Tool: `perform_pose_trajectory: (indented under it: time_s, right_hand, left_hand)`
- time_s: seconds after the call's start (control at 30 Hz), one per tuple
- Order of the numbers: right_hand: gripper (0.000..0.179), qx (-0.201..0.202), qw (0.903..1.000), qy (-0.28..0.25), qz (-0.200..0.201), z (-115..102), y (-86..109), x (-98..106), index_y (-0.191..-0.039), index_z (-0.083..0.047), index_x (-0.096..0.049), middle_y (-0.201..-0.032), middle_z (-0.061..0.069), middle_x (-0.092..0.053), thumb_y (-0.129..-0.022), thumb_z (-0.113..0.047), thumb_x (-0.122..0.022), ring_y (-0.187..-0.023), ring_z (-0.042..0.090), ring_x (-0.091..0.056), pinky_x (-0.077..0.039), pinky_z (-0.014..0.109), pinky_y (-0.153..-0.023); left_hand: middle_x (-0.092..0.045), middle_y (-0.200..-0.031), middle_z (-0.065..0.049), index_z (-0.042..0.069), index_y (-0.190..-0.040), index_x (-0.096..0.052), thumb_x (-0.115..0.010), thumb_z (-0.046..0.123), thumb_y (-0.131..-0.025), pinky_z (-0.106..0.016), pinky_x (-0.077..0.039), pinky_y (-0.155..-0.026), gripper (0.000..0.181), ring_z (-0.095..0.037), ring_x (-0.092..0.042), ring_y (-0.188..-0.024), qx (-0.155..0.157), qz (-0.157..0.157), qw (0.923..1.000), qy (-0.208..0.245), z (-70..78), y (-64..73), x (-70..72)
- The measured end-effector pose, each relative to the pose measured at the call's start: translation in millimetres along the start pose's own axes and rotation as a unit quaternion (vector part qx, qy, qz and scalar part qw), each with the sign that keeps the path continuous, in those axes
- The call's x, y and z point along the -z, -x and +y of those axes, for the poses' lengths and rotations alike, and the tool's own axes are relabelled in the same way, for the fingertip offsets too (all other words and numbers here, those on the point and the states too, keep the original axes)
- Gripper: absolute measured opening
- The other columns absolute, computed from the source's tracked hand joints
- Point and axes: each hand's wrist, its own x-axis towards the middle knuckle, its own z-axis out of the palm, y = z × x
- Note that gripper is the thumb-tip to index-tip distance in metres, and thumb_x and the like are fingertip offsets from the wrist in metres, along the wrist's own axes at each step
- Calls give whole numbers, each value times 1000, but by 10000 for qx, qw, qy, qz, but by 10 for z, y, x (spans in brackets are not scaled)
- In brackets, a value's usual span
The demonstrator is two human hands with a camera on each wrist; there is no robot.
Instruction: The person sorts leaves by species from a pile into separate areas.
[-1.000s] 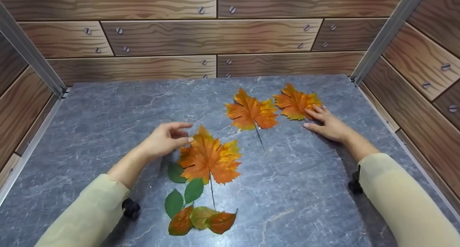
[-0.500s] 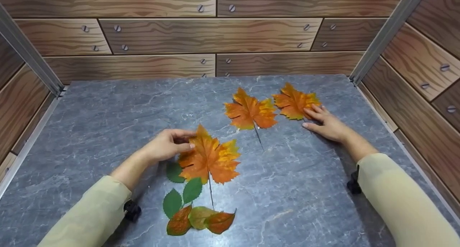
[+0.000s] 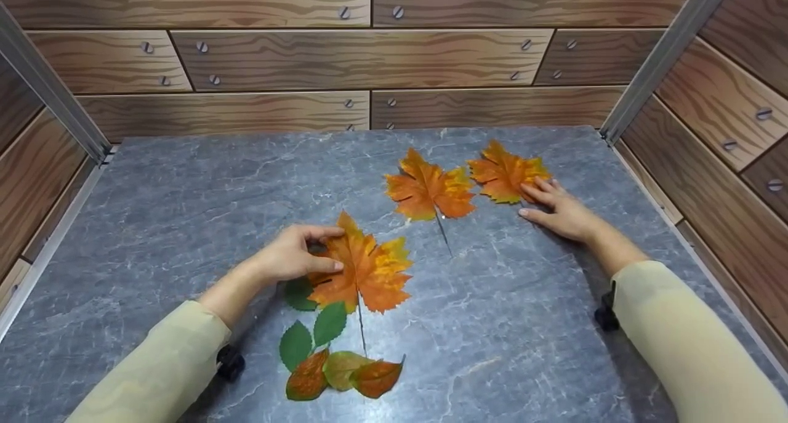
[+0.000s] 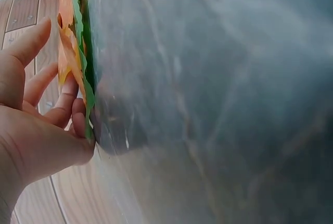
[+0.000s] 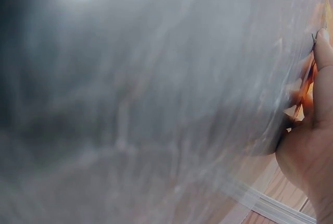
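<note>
At far left, well to the near-left of the near maple leaf (image 3: 375, 269), a pale sleeve (image 3: 151, 361) carries a black device (image 3: 231, 362) by the cuff. The left hand (image 3: 295, 253) is at the left side of the near maple leaf, thumb and index finger spread apart over its left lobes; the left wrist view shows the other fingers loosely bent against its edge, and whether they bear any weight of it I cannot tell. The near maple leaf, orange and yellow, thus lies just right of that hand, partly under its fingertips. A green leaf (image 3: 300, 295) pokes out beneath its lower left edge. On its near side, more green foliage (image 3: 296, 345) sits beside reddish-brown leaves (image 3: 377, 378), with its stem running down toward them. Beyond it to the right, apart from it on the grey counter (image 3: 523, 324), is the middle maple leaf (image 3: 429, 186). Farther right from it, the far maple leaf (image 3: 502, 170) lies under the fingertips of the right hand (image 3: 563, 213), which rests flat, fingers extended, thumb held apart. The second sleeve (image 3: 689, 330) is well right of the near maple leaf.
</note>
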Motion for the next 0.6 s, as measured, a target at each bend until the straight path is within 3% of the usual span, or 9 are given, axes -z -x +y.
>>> perform_pose_trajectory:
  time_s: [0.2, 0.4, 0.6]
  right_hand:
    - [78, 9, 10000, -12, 4, 9, -10, 0, -168, -15, -32, -176, 19, -7, -107, -56, -57, -159, 49, 8, -1, 76, -119]
    - [79, 12, 10000, -84, -28, 10, -14, 1, -169, -14, -31, -176, 20, -6, -107, -56, -57, -159, 49, 9, -1, 76, -120]
    - [78, 21, 10000, -87, 7, 9, 3, 4, -168, -14, -32, -176, 21, -7, -107, -54, -58, -159, 49, 9, -2, 76, -120]
  left_hand:
    - [-69, -134, -14, 6, -145, -66, -86, 15, -92, -40, -51, -91, 58, -25, -63, -107, -68, 5, 9998, -184, -12, -12, -26]
    - [-68, -138, -16, 2, -142, -67, -84, 12, -93, -41, -52, -102, 53, -28, -65, -120, 107, 48, 9999, 106, -13, -15, -34]
    - [-70, -133, -12, 3, -143, -67, -86, 13, -91, -39, -51, -99, 56, -27, -64, -117, 99, 263, 9989, 386, 6, -8, -29]
